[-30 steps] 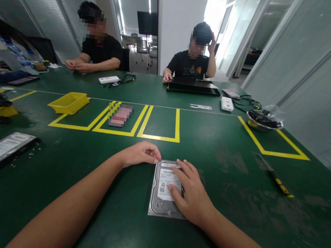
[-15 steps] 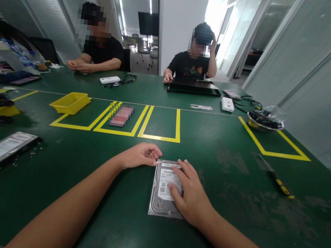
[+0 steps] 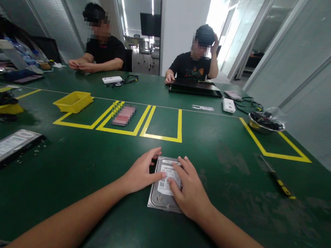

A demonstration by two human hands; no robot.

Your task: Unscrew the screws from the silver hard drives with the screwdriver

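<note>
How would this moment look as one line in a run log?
left hand: on drive left edge | right hand: flat on drive label | drive: flat on table | screwdriver: right, untouched

Green table [image 3: 229, 239] with yellow tape outlines [image 3: 160, 137], glass partition walls [image 3: 316, 59] around.

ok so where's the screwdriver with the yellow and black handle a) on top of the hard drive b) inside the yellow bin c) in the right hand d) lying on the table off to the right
d: the screwdriver lies alone on the green table, well right of the right hand, which rests on the hard drive.
</note>
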